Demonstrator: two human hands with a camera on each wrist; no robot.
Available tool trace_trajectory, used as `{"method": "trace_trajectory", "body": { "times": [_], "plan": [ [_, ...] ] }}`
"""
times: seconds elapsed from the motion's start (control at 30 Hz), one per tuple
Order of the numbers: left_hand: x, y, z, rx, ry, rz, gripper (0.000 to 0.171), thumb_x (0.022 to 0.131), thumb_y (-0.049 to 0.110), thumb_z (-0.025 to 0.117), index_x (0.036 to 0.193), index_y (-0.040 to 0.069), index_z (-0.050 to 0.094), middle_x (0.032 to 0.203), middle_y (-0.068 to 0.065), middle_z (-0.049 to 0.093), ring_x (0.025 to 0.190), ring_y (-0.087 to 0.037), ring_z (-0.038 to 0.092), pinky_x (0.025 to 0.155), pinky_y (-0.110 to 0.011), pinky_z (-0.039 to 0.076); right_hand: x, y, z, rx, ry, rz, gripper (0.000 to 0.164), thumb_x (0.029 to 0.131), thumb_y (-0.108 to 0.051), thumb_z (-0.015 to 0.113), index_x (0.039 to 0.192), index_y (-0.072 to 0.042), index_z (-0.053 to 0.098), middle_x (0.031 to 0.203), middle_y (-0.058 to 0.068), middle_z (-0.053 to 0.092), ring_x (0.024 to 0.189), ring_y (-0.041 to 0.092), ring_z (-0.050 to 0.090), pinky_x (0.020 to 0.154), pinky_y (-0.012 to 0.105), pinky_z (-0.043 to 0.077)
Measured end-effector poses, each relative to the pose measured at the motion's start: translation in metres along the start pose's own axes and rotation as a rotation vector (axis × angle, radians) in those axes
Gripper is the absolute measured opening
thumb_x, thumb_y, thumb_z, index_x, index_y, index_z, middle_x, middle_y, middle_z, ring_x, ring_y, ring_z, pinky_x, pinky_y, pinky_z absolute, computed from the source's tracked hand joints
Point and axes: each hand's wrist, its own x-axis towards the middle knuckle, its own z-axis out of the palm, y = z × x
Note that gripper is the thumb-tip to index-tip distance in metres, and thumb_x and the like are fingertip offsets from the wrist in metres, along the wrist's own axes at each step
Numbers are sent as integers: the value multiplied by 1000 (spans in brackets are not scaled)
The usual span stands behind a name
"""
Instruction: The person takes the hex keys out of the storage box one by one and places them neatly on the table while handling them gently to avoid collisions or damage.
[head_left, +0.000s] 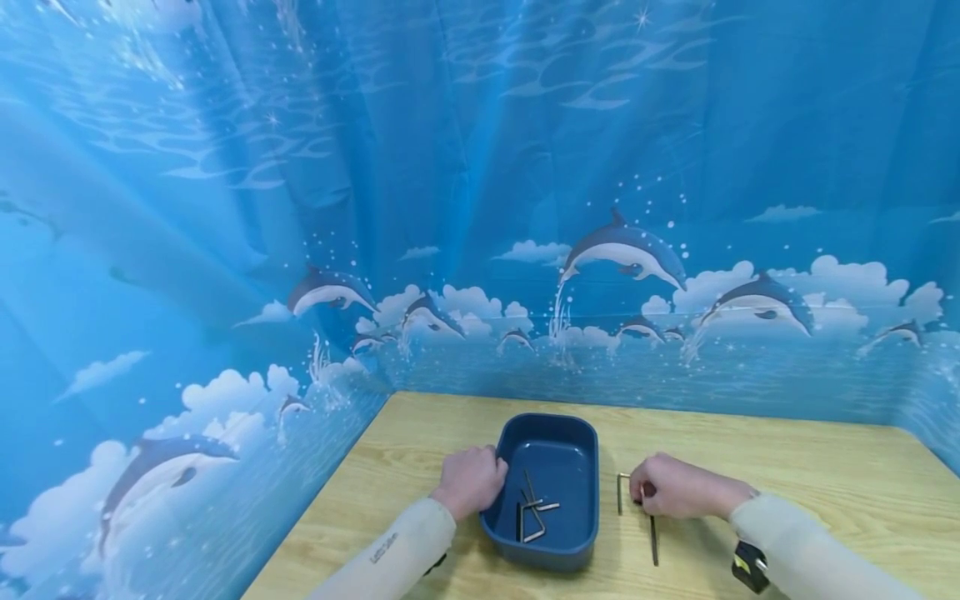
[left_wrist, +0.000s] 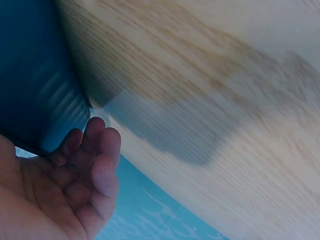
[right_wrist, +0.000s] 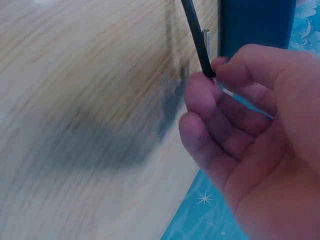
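Note:
A dark blue tray (head_left: pixel 553 546) stands on the wooden table (head_left: pixel 810 475), and several hex keys (head_left: pixel 534 510) lie in it. My left hand (head_left: pixel 487 477) rests against the tray's left rim. In the left wrist view its fingers (left_wrist: pixel 102 150) are loosely curled beside the tray wall (left_wrist: pixel 35 95) and hold nothing. To the right of the tray, my right hand (head_left: pixel 643 492) pinches a dark hex key (head_left: pixel 654 537) whose long arm lies on the table. The right wrist view shows the fingertips (right_wrist: pixel 200 87) on that key (right_wrist: pixel 196 37). A second, silvery hex key (head_left: pixel 620 492) lies just beside it.
A blue curtain printed with dolphins (head_left: pixel 622 250) and clouds closes off the table at the back and on both sides. Bare wood stretches to the right of my right hand. A black-and-yellow device (head_left: pixel 750 567) sits on my right wrist.

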Motion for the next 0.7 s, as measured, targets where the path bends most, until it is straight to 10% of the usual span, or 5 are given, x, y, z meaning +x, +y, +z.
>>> {"method": "trace_trajectory", "body": {
  "times": [0.7],
  "plan": [
    [0,-1,0,-7,15,20,37,105,36,43,87,12,64,67,-1,51,59,-15,52,56,-37,48,-9,8,7,275,-79,36,19,74,10,59,80,-7,65,65,-3,62,53,10,60,50,25,49]
  ]
}}
